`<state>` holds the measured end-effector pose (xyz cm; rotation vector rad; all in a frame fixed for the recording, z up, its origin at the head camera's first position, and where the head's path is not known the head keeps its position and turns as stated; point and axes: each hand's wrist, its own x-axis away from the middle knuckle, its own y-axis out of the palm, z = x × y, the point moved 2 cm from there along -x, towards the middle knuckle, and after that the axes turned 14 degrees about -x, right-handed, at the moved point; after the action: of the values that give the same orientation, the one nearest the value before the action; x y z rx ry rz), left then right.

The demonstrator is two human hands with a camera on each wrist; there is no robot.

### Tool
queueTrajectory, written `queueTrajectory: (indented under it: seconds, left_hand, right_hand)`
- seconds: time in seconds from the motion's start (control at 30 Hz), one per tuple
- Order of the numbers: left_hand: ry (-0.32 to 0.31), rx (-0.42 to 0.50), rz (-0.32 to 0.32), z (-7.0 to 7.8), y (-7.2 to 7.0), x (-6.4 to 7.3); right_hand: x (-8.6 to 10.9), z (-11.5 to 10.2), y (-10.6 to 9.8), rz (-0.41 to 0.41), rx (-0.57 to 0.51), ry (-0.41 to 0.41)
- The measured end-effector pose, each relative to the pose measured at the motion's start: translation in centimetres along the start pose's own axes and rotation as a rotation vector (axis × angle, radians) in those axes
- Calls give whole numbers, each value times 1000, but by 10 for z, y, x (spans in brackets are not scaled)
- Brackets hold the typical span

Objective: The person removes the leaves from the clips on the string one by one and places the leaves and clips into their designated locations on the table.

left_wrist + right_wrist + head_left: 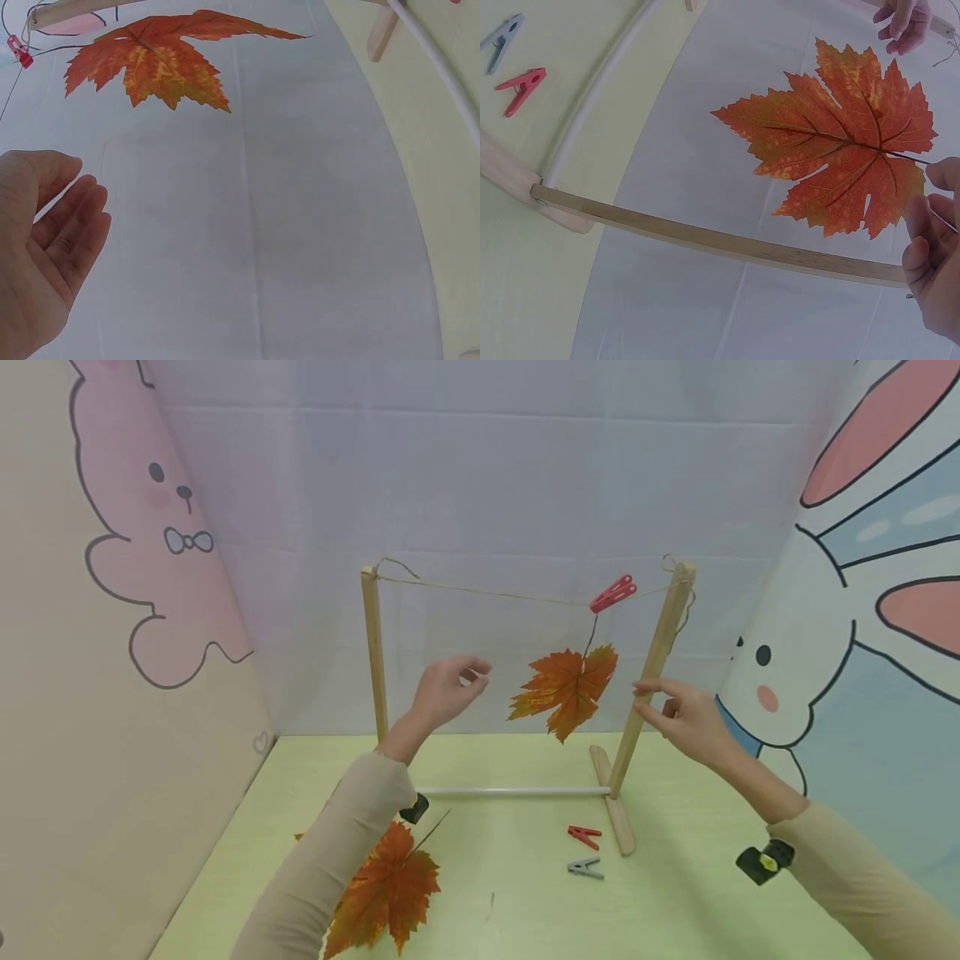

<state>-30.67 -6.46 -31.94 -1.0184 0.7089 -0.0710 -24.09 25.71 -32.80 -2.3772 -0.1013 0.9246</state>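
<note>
An orange maple leaf [573, 689] hangs by its stem from a pinkish-red clothespin [612, 594] on a thin string [487, 592]. The string spans two wooden posts. My left hand [446, 689] is raised left of this leaf, fingers loosely bent, holding nothing; the left wrist view shows a gap between it and the leaf. To the leaf's right, my right hand [686, 718] overlaps the right post [663, 627], thumb and index finger apart. Nothing shows between its fingers; whether it touches the post is unclear.
On the table lie a second maple leaf [393, 877], partly behind my left sleeve, a red clothespin [584, 836] and a grey clothespin [585, 867]. A white rod [510, 791] joins the posts low down. Cartoon-printed panels flank a pale cloth backdrop [480, 477].
</note>
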Motion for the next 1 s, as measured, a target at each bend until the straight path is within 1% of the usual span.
queueTrajectory:
  seconds: [0.17, 0.37, 0.53, 0.7, 0.83, 1.0]
  left_hand:
    - [8, -16, 8, 9, -2, -8]
    - [9, -78, -58, 25, -4, -20]
    - [22, -44, -83, 38, -4, -29]
    - [23, -9, -100, 50, -4, -36]
    - [31, -33, -122, 59, -2, -42]
    - [45, -66, -169, 73, 2, -50]
  right_hand:
    - [-1, 0, 0, 2, 5, -10]
    - [-8, -5, -1, 4, 7, -22]
    - [-11, -6, -1, 5, 5, -18]
    - [-14, -7, -2, 3, 9, -19]
    - [-14, -7, -4, 2, 7, -18]
    - [-15, -7, -3, -4, 5, -28]
